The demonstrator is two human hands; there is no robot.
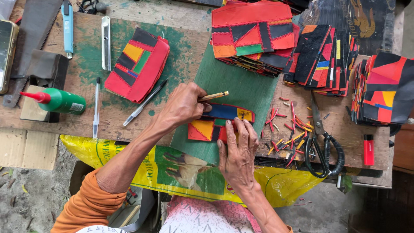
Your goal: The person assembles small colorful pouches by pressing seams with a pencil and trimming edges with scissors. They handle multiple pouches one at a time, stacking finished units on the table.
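A small patchwork piece (222,118) of red, blue, yellow and green panels lies on a green mat (233,84) at the middle of the wooden bench. My left hand (183,105) grips a thin wooden stick (214,96) whose tip points right, just above the piece. My right hand (237,151) presses flat on the piece's lower right part, fingers spread over it.
Stacks of patchwork pieces (254,36) fill the back right, one folded stack (138,64) sits at the left. Scissors (321,146), red and yellow offcuts (291,129), a red lighter (368,149), a green glue bottle (58,100), two pens (144,103), a utility knife (106,43) and a saw (30,39) lie around.
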